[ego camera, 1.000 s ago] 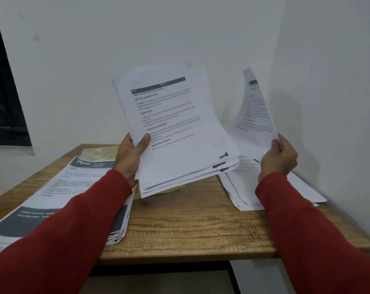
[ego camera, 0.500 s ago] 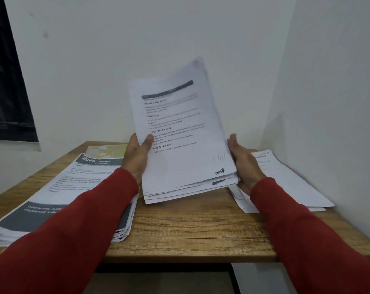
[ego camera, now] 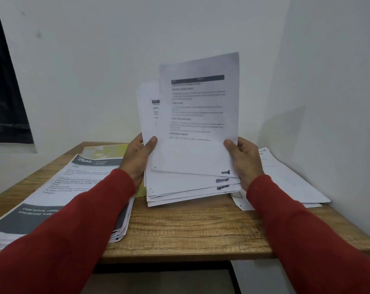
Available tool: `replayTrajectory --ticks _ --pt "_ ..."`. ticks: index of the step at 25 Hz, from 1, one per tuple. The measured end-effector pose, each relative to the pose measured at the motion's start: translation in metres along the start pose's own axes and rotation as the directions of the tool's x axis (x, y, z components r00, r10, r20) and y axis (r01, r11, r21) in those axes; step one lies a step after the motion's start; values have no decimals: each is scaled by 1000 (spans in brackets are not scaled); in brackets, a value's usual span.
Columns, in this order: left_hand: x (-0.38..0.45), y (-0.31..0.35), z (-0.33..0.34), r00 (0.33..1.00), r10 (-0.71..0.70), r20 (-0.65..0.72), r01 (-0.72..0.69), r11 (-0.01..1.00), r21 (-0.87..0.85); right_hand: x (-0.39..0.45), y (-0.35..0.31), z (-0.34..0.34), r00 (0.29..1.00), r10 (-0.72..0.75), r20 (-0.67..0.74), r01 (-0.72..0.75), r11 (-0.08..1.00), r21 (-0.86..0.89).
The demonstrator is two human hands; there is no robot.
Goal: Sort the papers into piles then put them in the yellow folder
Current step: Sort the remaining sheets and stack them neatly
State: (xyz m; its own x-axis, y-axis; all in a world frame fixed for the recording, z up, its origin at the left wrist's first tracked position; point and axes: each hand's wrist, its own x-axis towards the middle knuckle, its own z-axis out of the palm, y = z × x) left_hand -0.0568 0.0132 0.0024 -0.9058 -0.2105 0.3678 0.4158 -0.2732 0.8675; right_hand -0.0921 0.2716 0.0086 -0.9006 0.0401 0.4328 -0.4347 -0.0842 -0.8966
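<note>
I hold a stack of white printed papers (ego camera: 180, 187) upright above the wooden table (ego camera: 186, 230). My left hand (ego camera: 138, 158) grips the stack's left edge with the thumb on its front. My right hand (ego camera: 242, 158) pinches the top sheet (ego camera: 199, 115) at its right edge; that sheet stands shifted right and lifted off the stack. A pile with grey banners (ego camera: 58, 196) lies on the table's left. A white pile (ego camera: 286, 183) lies at the right by the wall. The yellow folder (ego camera: 107, 150) shows at the back left, mostly under the grey-banner pile.
White walls meet in a corner right behind the table and close along its right side. A dark window (ego camera: 3, 92) is at the far left. The table's front edge runs just before my forearms in red sleeves.
My right hand laid a single sheet on the right pile, came back to the stack, and now has the top sheet pulled up and to the right.
</note>
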Motion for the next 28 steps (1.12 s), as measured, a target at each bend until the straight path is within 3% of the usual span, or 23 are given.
replayTrajectory --ticks 1,3,6,8,10,13,15,18,20,22,24,28 --pt "0 0 0 1000 7 -13 -7 1000 5 3 3 -1 1000 -6 -16 6 1000 -15" --pt "-1 2 -1 998 40 -56 -38 999 26 14 9 -11 975 -62 -215 38 993 -115" --pt "1 6 -5 990 69 -125 -66 997 32 22 -2 -43 756 -242 -608 18 936 -351" --pt "2 10 -7 988 68 -140 -66 998 22 17 -8 -53 694 -287 -660 -6 914 -405" --pt "2 11 -6 989 72 -132 -71 997 13 15 -9 -46 783 -264 -562 -8 900 -435" --pt "2 11 -5 987 75 -144 -70 997 42 6 -5 -14 976 -151 -160 102 955 -279" --pt "3 10 -4 984 68 -165 -63 997 39 -3 -4 1 995 -58 82 67 991 -114" --pt "2 10 -3 977 76 -201 -68 997 45 -9 -3 4 965 75 253 -85 996 28" --pt "1 7 0 978 88 -189 -74 994 80 -7 -2 2 934 152 324 -159 987 -4" --pt "-2 5 2 982 99 -161 -80 989 121 -11 -1 4 923 132 362 -101 989 -103" --pt "-4 5 4 991 84 -104 -71 990 125 -13 0 9 951 90 295 -53 990 -133" --pt "-6 3 4 1000 17 0 -17 996 90 -12 -1 8 997 -22 72 23 1000 -10"
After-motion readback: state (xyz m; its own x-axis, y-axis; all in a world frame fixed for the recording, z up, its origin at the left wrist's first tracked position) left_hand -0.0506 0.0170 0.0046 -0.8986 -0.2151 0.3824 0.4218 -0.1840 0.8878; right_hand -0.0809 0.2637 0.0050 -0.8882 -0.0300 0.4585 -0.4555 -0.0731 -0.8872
